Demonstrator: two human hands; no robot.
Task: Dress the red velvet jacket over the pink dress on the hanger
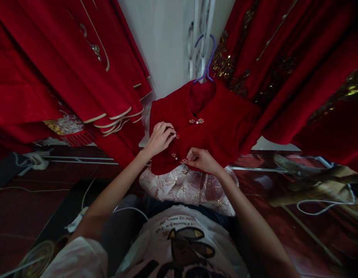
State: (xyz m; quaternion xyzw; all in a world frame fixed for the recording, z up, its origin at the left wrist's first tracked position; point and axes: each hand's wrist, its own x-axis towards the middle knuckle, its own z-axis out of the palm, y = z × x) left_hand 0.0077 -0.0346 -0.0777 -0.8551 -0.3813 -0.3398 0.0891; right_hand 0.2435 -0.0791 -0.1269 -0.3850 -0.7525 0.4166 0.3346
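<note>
A red short-sleeved top (222,116) hangs on a purple hanger (210,63), its lower part spread in front of me over a pale pink patterned cloth (184,185). At the collar a jewelled clasp (196,121) joins the two front edges. My left hand (163,138) has its fingers closed at a jewelled clasp half (176,136) on the left front edge. Below it another clasp half (174,156) lies loose on the fabric. My right hand (200,158) pinches a jewelled clasp half (183,161) on the right edge near the hem.
Red garments with pale piping (109,112) hang at the left. Red garments with gold sequins (225,58) hang at the right. Behind stands a white wall (164,42) with a metal rack (200,38). Cables and a cardboard piece (320,185) lie on the floor.
</note>
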